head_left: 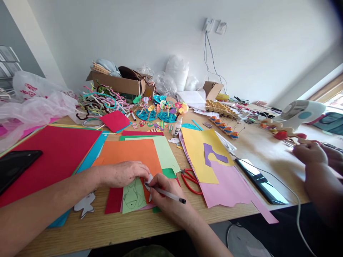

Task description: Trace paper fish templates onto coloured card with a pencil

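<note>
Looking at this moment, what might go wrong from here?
The small white piece by the left hand could slip, letting the pen in the right hand stray. The pink paper strip pokes past the edge of the table, so it might get snagged. The glue bottle stands upright near paper cut-outs and could tip if bumped.

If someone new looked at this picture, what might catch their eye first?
Probably the large red sheet on the left, with a dark phone lying on it. Then, front and centre, the left hand over an orange sheet and the right hand holding a pen. Behind them, colourful cutouts stand on blue discs.
</note>
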`<state>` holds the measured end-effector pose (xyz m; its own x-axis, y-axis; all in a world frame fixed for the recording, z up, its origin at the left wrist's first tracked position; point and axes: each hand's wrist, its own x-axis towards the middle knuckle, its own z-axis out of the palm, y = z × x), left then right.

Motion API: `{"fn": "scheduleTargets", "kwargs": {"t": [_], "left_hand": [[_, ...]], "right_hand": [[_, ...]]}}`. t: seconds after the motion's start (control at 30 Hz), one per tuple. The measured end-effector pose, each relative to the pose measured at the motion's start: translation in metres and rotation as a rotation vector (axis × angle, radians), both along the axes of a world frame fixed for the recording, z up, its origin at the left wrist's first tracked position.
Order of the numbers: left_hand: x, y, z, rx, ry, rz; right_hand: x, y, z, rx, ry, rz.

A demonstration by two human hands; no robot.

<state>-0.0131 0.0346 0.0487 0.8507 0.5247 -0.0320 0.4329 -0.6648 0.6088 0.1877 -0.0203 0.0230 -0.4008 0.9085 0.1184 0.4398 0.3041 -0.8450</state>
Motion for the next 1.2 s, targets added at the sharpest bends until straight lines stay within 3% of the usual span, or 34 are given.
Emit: {"fn": "scheduleTargets", "kwargs": {"t": [0.37, 1.2], "left_hand": [[-0.0012, -0.0017, -0.0009, -0.001, 0.065, 0.102], [-0.003, -0.0036, -0.0073, -0.024, -0.019, 0.071]], "right_hand": [[-0.0068, 0.0025, -0.0067, 0.033, -0.041, -0.061], [-0.0062, -0.0009, 0.0014, 0.002, -0.046, -0.032]]}}
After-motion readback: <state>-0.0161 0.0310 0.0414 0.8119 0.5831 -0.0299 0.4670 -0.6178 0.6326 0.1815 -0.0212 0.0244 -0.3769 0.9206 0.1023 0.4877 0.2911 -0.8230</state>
